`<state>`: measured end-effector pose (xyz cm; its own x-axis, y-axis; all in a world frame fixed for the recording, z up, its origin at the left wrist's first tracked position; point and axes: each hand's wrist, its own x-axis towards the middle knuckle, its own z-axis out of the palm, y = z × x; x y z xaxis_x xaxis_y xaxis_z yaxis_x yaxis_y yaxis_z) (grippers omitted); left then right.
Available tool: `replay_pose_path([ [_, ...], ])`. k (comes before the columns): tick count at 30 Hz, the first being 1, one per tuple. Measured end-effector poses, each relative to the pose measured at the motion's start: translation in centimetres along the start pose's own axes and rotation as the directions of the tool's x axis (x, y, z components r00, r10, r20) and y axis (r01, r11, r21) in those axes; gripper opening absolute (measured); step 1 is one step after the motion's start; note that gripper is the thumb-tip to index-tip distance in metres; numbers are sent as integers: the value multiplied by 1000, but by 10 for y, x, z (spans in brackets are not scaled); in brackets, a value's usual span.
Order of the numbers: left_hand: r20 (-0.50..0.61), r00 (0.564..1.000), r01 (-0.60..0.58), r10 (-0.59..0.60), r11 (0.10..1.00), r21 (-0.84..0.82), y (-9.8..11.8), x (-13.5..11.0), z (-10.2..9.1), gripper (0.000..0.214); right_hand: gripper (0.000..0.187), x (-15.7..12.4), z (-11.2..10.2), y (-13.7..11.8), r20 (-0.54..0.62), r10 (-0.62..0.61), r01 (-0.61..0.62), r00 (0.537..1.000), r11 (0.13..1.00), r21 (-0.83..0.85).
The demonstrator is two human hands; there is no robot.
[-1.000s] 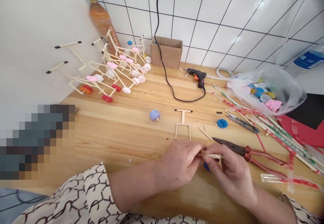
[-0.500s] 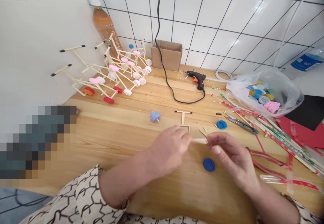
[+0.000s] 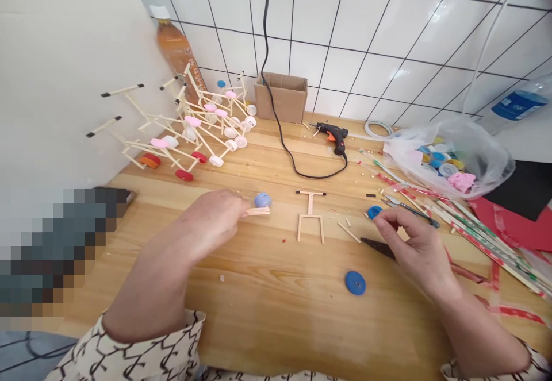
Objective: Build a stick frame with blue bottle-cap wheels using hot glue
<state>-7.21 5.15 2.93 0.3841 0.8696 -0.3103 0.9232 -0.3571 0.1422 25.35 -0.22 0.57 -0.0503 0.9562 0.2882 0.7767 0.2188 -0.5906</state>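
Observation:
My left hand [image 3: 211, 220] is pinched around short pale wooden sticks [image 3: 259, 211]. They lie just in front of a light-blue bottle cap [image 3: 262, 200]. My right hand [image 3: 416, 249] has its thumb and forefinger closed at the edge of a blue bottle cap [image 3: 374, 212], partly covering it. Between the hands a small wooden stick frame [image 3: 310, 215] lies flat, with a black-tipped crossbar at its far end. A dark blue round disc [image 3: 355, 283] with a central hole rests nearer me. Under my right hand are pliers [image 3: 468, 272], their middle hidden.
Several stick models with cap wheels [image 3: 194, 122] stand back left by a drink bottle [image 3: 176, 42]. A cardboard box [image 3: 282, 99], glue gun [image 3: 332, 134] with cord, and tape roll [image 3: 378, 129] are behind. On the right lie a bag of caps [image 3: 452, 151], snips [image 3: 409, 211] and packaged sticks [image 3: 495, 237].
My left hand has moved left with the wooden sticks, uncovering the stick frame. My right hand has shifted slightly right and up to the blue bottle cap, and its fingers have closed.

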Motion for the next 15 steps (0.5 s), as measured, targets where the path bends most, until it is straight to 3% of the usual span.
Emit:
replay_pose_path([
  [3,91,991,92,-103,988,122,-1,4,2,24,14,2,-11,3,-68,52,-53,996,999,-9],
  [7,63,987,135,-146,979,153,-4,6,1,25,17,4,-20,8,-119,151,-154,981,988,-22],
  [15,26,990,133,-138,980,149,-12,1,-1,30,16,4,-10,11,-7,78,-78,997,996,-35],
])
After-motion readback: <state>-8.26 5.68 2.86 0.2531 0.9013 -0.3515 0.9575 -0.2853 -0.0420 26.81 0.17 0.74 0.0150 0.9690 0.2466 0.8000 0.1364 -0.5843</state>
